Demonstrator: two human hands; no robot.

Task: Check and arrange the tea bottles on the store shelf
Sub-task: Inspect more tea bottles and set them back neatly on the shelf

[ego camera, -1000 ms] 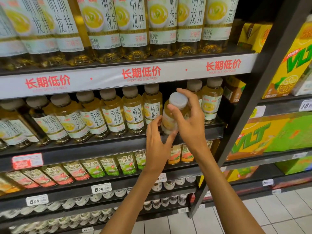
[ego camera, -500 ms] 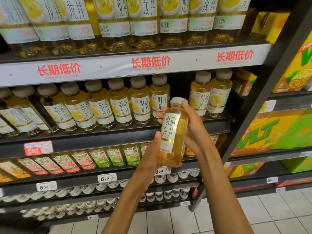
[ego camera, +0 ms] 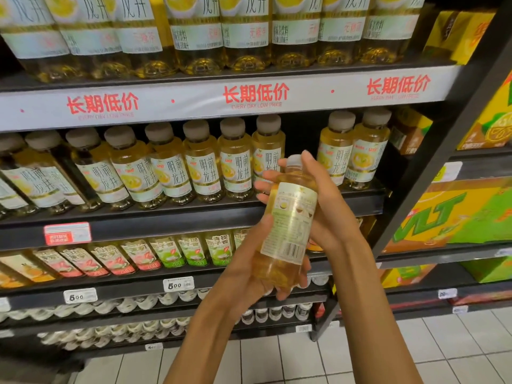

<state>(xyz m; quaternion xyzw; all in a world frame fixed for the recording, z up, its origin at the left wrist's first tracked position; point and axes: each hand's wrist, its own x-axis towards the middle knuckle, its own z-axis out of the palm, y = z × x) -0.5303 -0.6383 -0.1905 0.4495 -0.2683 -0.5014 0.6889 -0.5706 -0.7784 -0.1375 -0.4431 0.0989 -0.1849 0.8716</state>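
Tea bottle (ego camera: pixel 288 220) held up in front of the middle shelf (ego camera: pixel 194 220), tilted, cap toward 12 o'clock, back label with barcode facing me; my left hand (ego camera: pixel 249 270) cups its base from 7 o'clock, fingers curled round, and my right hand (ego camera: pixel 327 206) wraps its upper half from 3 o'clock, fingertips showing past the 9 o'clock side. The shelf row (ego camera: pixel 194 164) stands behind it, a gap at 1 o'clock. Label print is too blurred to read; my right fingers partly hide the cap.

I see dark metal store shelving (ego camera: pixel 194 217) with a white price strip (ego camera: pixel 194 102), and pale square floor tiles (ego camera: pixel 318 361) below.
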